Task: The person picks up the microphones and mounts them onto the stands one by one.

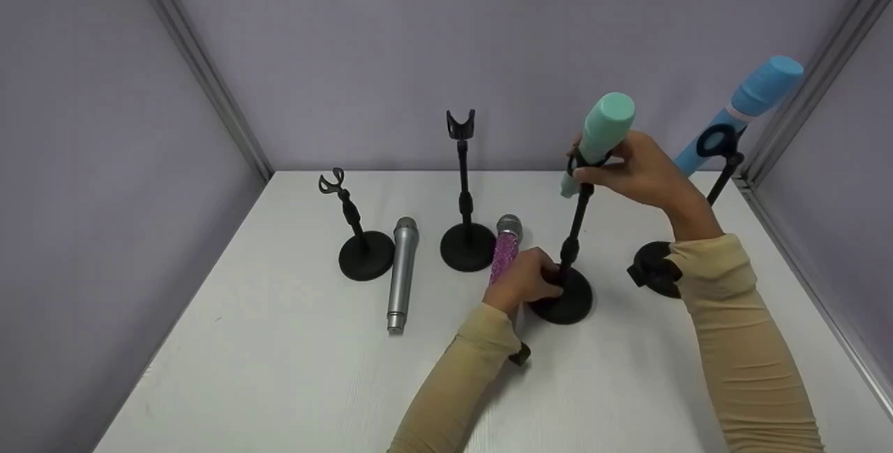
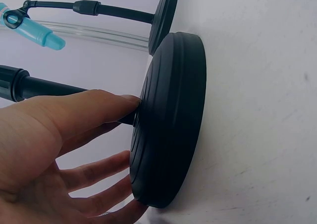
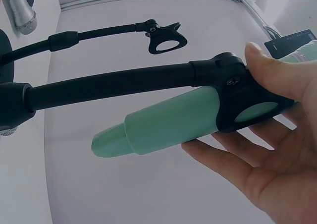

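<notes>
My right hand (image 1: 642, 170) grips a mint-green microphone (image 1: 607, 128) at the clip of a black microphone stand (image 1: 578, 223). In the right wrist view, the thumb lies at the clip (image 3: 255, 105) and fingers support the microphone from below; the microphone sits tilted through the clip. Low on the same stand, my left hand (image 1: 527, 278) holds the round base (image 2: 171, 120), its thumb against the foot of the pole and other fingers at the base's edge. A glittery pink microphone (image 1: 504, 254) lies partly hidden behind the left hand and forearm.
To the right, a blue microphone (image 1: 764, 90) rests tilted in another stand (image 1: 725, 177). A silver microphone (image 1: 402, 278) lies beside a short stand (image 1: 366, 256) at left. One more stand (image 1: 467, 247) stands at the middle back. Grey panels (image 1: 446, 55) enclose the white table (image 1: 279, 369).
</notes>
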Demonstrator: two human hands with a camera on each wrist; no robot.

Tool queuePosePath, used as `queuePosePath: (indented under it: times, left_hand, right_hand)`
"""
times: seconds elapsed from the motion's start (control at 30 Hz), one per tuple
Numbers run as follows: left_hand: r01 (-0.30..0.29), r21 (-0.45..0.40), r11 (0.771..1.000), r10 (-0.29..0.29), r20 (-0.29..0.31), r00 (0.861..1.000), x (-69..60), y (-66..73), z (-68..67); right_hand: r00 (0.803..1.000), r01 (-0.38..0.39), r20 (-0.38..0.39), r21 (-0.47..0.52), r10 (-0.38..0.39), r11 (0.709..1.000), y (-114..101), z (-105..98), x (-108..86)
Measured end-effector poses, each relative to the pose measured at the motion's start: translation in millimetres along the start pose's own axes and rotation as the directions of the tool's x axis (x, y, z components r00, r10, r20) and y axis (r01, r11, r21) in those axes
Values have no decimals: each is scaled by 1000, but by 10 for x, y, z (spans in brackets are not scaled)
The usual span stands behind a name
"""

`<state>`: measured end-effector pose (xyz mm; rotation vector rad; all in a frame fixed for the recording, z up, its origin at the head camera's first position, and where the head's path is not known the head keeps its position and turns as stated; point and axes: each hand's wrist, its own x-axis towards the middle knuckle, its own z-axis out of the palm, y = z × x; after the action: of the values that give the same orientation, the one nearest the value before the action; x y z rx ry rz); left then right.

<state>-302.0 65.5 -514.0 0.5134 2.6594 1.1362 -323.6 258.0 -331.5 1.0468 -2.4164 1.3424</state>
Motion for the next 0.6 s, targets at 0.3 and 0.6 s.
queuePosePath:
  times: [0.3, 0.6]
  left_hand:
    - [15, 4, 1000, -15, 7, 1000, 15, 16, -2]
    - [46, -1, 999, -46, 3, 999, 29, 25, 18]
  right_hand:
    - [1000, 9, 1, 9, -9, 1000, 6, -15, 6]
    - [1000, 13, 3, 30, -13, 999, 22, -29, 13]
